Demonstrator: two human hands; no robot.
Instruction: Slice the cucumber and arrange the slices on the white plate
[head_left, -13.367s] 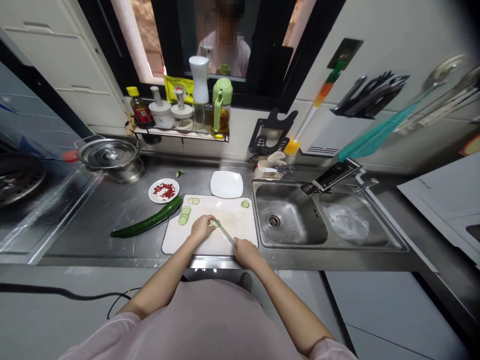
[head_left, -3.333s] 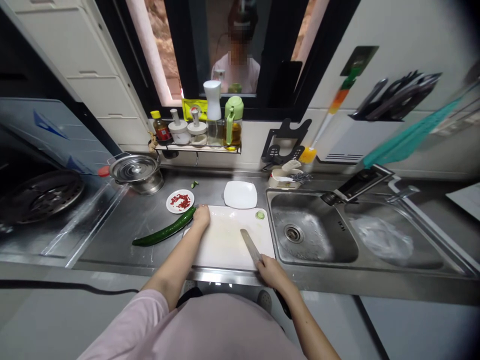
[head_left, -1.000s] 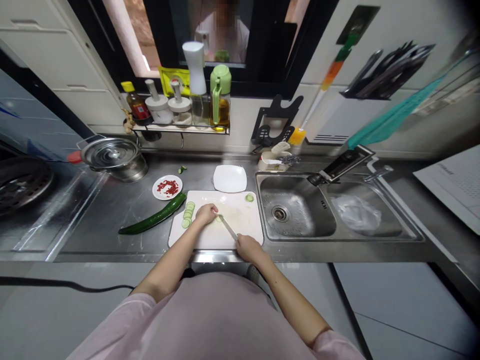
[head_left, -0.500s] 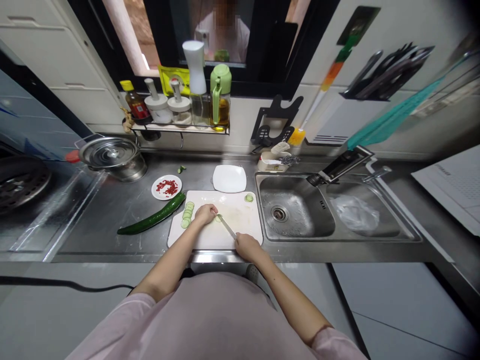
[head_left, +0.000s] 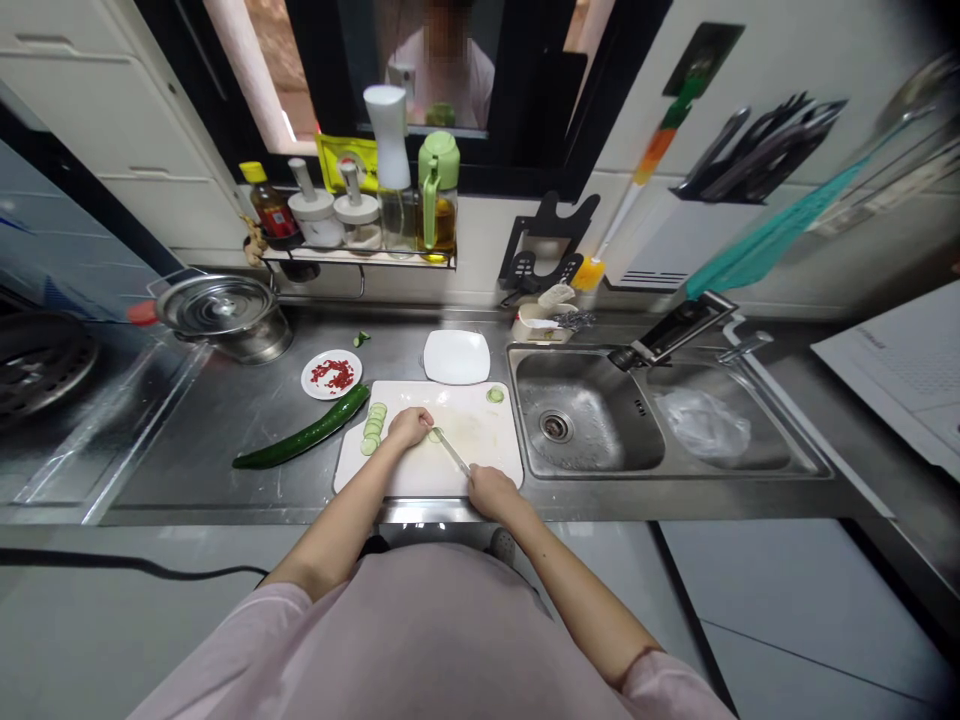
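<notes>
Angling inward, your forearms converge over the smooth white board (head_left: pixel 487 430). Your right hand (head_left: pixel 491 491) is closed round the knife (head_left: pixel 452 452), whose narrow metal blade slants away from you, its tip at a pale slice (head_left: pixel 436 437) near the board's middle. Your left hand (head_left: pixel 410 427) has its fingers drawn in narrow beside that slice; whether they pinch it is too small to tell. Thin round slices (head_left: pixel 373 430), overlapping, line the board's left side. Left of the board lies the long, glossy, dark-green cucumber (head_left: pixel 304 440), one end just beside the far left corner. Behind the board sits a white dish (head_left: pixel 457 358) with rounded corners. Your right hand hides the knife's handle, and your pink shirt (head_left: pixel 435 640) is cut off below.
</notes>
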